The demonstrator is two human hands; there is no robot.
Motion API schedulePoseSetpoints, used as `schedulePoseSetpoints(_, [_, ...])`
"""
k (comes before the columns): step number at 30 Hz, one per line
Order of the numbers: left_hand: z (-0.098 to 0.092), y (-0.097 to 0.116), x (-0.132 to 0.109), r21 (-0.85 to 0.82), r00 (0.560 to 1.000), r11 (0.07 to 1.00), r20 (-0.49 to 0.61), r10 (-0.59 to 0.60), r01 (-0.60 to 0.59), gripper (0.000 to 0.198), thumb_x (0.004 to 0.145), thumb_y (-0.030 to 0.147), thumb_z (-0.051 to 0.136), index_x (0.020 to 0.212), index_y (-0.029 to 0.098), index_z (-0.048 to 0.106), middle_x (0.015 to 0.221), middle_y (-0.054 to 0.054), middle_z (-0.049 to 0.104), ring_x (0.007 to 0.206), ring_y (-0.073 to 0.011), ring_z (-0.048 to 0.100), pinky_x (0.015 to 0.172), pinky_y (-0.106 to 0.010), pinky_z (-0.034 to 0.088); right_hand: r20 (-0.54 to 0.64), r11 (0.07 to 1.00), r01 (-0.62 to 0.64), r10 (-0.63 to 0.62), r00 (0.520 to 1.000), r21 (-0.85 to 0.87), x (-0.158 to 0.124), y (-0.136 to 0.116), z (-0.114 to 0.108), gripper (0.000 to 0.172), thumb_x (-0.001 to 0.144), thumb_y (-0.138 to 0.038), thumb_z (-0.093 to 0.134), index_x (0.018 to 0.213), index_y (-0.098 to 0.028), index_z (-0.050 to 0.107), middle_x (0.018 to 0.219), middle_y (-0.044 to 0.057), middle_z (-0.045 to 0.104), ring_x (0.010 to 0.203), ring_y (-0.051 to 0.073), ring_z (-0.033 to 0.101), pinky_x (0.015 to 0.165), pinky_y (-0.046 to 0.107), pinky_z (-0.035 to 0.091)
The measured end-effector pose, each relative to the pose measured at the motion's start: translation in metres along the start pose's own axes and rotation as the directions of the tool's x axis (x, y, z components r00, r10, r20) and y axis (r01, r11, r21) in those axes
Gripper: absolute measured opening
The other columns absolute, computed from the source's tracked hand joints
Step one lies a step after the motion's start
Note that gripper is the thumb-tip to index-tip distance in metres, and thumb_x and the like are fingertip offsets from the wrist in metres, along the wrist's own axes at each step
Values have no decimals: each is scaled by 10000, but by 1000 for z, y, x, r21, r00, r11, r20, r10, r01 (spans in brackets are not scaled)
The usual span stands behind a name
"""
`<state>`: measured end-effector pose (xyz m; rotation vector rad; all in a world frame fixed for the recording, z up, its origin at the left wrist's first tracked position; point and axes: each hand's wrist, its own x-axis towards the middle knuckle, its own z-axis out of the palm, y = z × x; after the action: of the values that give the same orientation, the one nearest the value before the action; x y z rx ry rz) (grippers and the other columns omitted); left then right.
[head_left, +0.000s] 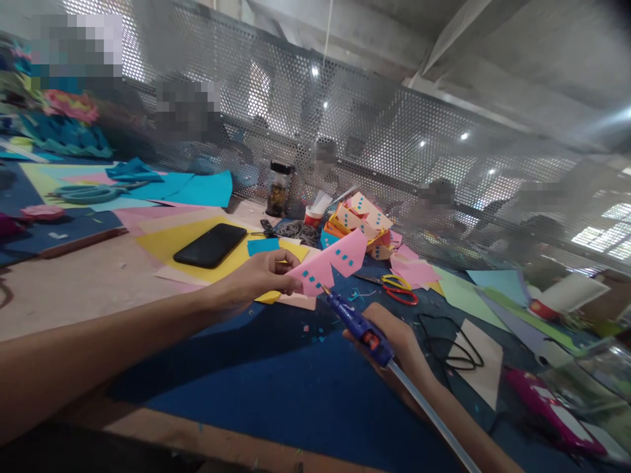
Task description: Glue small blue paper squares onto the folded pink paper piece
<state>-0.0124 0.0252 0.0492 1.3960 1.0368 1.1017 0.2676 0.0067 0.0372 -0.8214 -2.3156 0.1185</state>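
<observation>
Between the thumb and fingers of my left hand (263, 274) is a pink paper cutout (329, 263) with small blue squares on it, held above the table. My right hand (392, 332) grips a blue glue gun (357, 326), and a long clear glue stick (431, 414) runs out of its back end. The gun's nozzle points at the lower edge of the pink cutout, touching it or very close. Beyond the cutout stands a folded-paper construction (362, 220) in orange, peach and pink with similar blue squares.
A black phone (211, 246) lies on yellow paper at the left. Scissors (400, 289) with red and yellow handles lie right of centre. A black cord (451, 345), a magenta device (552, 410) and a jar (279, 189) surround the blue work surface (256, 387). A perforated metal screen (374, 131) rises behind.
</observation>
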Motion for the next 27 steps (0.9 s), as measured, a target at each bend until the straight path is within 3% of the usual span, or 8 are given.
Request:
schedulePoseSetpoints(4, [0,1,0,2,1000,1000,6,4,-4,289,682,234,777,876,175,571,859,-62,729,801,-207,661,626,-274,410,26,1000,8,-9,1000,23,0,1,1,122,814,-91,583,826,-212,589,776,-6,588,677,138,572,620,219,418])
schedulePoseSetpoints(12, [-4,-6,5,15,1000,1000,-5,20,-20,298,684,293,785,858,175,573,808,-44,706,735,-185,637,640,-282,413,-177,999,19,-12,984,35,-2,9,2,46,876,-195,603,831,-208,602,764,2,594,676,142,567,625,228,433])
schedulePoseSetpoints(16, [-5,-5,5,40,999,999,-5,34,-33,270,680,286,774,853,174,598,813,-39,698,713,-173,624,626,-274,418,-232,997,-43,27,972,-65,-5,22,-2,88,877,-166,539,872,-208,616,707,-16,565,600,129,530,576,215,414])
schedulePoseSetpoints(21, [-8,-3,5,23,998,998,33,55,-55,255,717,317,747,884,175,617,847,-42,712,743,-170,638,670,-275,446,-271,964,-124,57,961,-236,-8,46,-8,182,885,-193,531,1037,-178,629,879,42,679,736,163,626,719,245,469])
schedulePoseSetpoints(23, [-9,-4,5,37,997,997,29,65,-66,259,712,318,752,883,170,627,846,-44,715,740,-167,636,667,-271,448,-294,930,-161,61,954,-330,-10,54,-11,211,891,-220,540,1076,-168,627,873,48,683,712,165,626,711,251,462])
schedulePoseSetpoints(27, [-11,-5,7,85,994,992,51,92,-96,251,716,302,751,907,159,673,823,-39,713,703,-150,614,661,-265,450,-321,907,-218,99,942,-360,-20,54,-20,209,910,-260,537,1072,-163,626,848,46,679,673,164,612,675,251,440])
